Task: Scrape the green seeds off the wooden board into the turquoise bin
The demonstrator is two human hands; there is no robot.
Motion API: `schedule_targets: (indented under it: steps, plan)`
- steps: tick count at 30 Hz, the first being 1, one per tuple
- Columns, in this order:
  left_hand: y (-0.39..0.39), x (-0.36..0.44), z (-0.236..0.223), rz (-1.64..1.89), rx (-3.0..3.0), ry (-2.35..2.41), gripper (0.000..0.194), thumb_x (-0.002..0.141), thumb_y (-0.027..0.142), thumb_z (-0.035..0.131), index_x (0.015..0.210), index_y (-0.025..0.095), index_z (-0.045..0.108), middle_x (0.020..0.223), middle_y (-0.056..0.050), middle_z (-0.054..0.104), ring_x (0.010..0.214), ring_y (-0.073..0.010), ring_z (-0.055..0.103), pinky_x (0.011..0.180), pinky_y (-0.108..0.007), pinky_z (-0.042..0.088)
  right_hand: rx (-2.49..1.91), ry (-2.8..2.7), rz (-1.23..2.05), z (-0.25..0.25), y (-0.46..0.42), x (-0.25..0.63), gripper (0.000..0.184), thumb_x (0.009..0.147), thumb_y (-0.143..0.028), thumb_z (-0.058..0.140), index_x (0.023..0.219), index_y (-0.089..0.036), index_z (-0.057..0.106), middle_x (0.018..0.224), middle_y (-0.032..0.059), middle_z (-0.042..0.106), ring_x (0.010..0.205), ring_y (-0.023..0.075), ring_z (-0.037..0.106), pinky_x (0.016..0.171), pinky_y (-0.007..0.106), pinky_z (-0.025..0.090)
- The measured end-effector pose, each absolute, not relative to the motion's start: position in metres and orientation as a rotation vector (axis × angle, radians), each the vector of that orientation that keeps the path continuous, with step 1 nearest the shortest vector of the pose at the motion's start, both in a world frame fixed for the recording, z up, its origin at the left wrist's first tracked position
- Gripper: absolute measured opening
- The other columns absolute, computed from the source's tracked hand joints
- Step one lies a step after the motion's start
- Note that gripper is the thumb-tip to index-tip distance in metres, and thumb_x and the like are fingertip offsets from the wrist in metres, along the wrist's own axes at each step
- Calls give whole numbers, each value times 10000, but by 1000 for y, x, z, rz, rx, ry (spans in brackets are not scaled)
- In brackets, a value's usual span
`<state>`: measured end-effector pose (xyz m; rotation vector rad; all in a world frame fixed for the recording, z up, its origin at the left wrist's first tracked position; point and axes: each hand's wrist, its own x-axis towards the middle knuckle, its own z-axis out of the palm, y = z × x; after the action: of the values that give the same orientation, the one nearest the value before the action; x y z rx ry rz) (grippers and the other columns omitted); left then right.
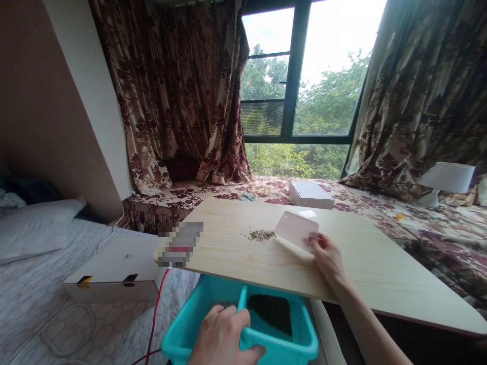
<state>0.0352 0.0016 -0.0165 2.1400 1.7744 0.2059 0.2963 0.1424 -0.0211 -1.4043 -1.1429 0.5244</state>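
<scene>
My right hand (327, 257) pinches the lower right corner of a thin whitish plastic sheet (294, 230), held tilted over the pale wooden tabletop (357, 248). Just left of the sheet's edge lies a small scattered pile of seed-like bits (261, 234), greenish brown; their exact kind is too small to tell. Below the table's front edge, my left hand (224, 329) is closed around the middle divider of a turquoise two-compartment tub (304, 350). Dark fine material (271, 313) fills part of the tub's right compartment. A few small bits show in the left one, partly hidden by my hand.
A pixelated flat device (182, 243) with a red cable (155, 309) sits on the table's left end. A white carton (114, 268) lies on the bed at left. By the window stand a white box (311, 195) and a lamp (447, 177).
</scene>
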Motion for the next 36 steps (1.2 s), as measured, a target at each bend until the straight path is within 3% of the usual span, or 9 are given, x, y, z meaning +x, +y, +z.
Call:
schedule_targets:
  steps: [14,36]
  plan:
    - [1,34,-13,180,2114,1767,140,706,324,659,800,224,631,866,-17,640,894,-250,559,798,-334,373,-1438,-1179,478,-29,149,297,224,662,-336,561,794,-191,669,758,58,739,763,236,669,740,340,489]
    - [2,33,-15,184,2116,1767,142,710,327,658,804,223,634,858,-15,640,890,-245,553,772,-312,363,-1413,-1171,538,-24,142,295,263,644,-339,552,802,-176,683,797,62,735,788,244,656,735,327,484]
